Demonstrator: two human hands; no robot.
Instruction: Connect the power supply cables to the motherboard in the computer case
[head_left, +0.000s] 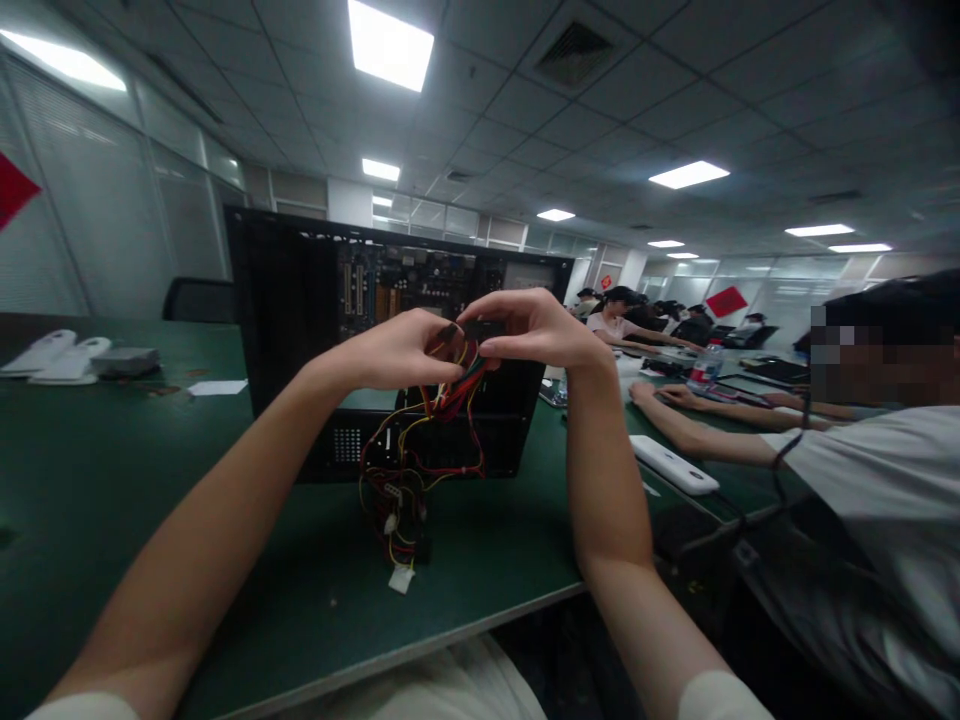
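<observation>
An open black computer case (285, 300) stands on the green table, with a circuit board (375, 285) showing inside it. In front of the case, my left hand (409, 348) has its fingers closed round part of a bundle of coloured cables (454, 395). My right hand (529, 328) meets it from the right, thumb and fingertips pinched on the same bundle. A small dark piece shows between the hands; its shape is too small to tell. Below, loose cables with white connectors (401, 578) hang down and lie on the table.
The green table (112, 470) has its front edge near my lap. White devices (71, 358), a grey box (127, 362) and paper (217, 387) lie left. To the right are a white device (675, 465), a bottle (706, 365) and a seated person (885, 450) with arms on the table.
</observation>
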